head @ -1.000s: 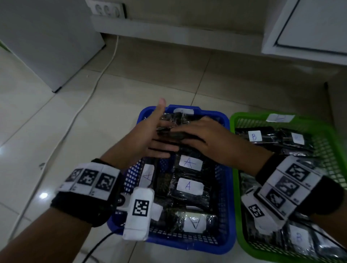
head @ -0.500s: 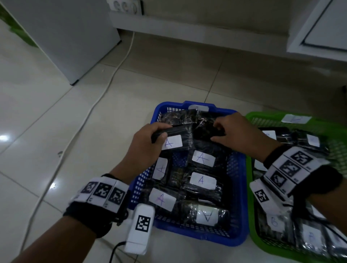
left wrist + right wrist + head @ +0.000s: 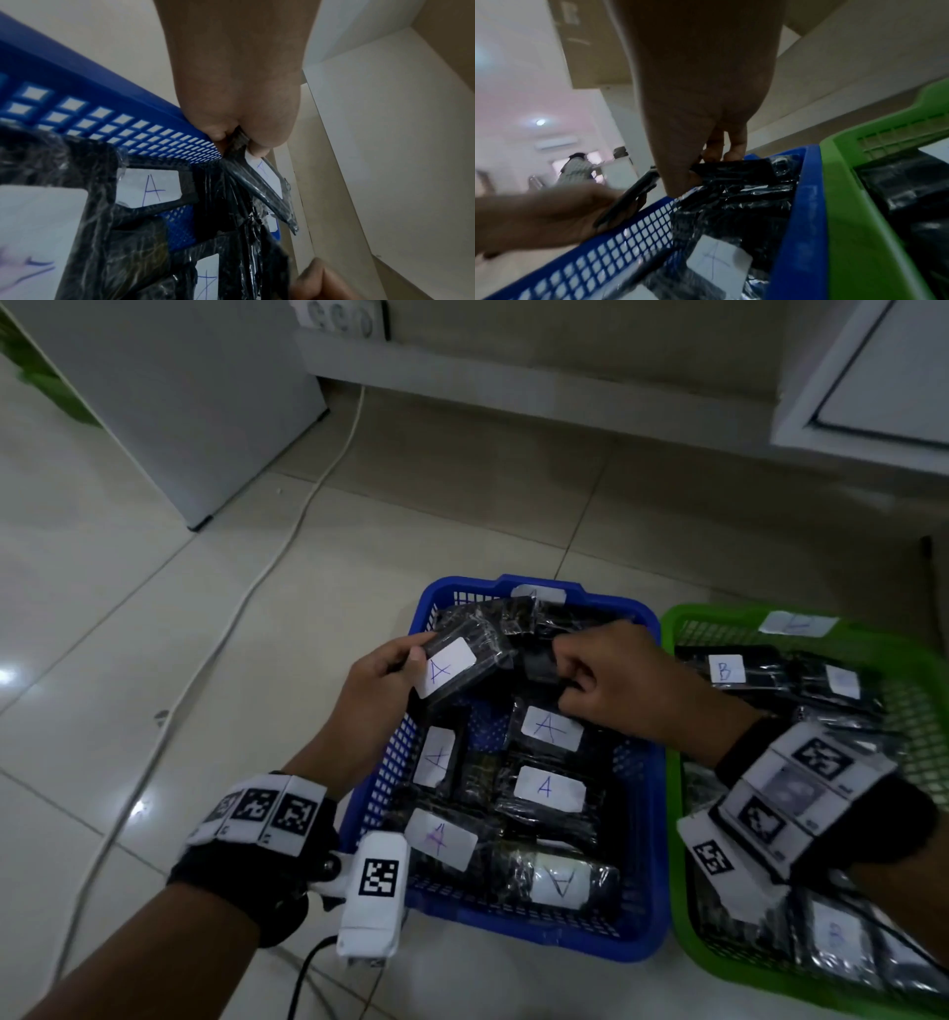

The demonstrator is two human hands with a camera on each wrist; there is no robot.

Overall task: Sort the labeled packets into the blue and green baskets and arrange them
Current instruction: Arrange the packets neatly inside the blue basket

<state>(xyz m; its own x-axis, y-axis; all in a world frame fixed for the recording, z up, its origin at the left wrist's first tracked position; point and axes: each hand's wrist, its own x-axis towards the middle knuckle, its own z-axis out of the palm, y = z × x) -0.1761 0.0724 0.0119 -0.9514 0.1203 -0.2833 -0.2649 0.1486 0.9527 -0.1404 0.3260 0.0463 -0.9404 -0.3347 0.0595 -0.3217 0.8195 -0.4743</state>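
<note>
Lifted since a second ago, when both hands lay flat over the far packets, an A packet [image 3: 464, 665] now tilts above the blue basket [image 3: 637, 891], pinched at its left end by the left hand [image 3: 377, 683]. Nearer, four A packets lie flat in rows and one stands on edge. The right hand [image 3: 611, 680] curls round a black packet [image 3: 539, 662] at the far end. Sorting looks done here; this is arranging. B packets fill the green basket [image 3: 683, 906] alongside.
</note>
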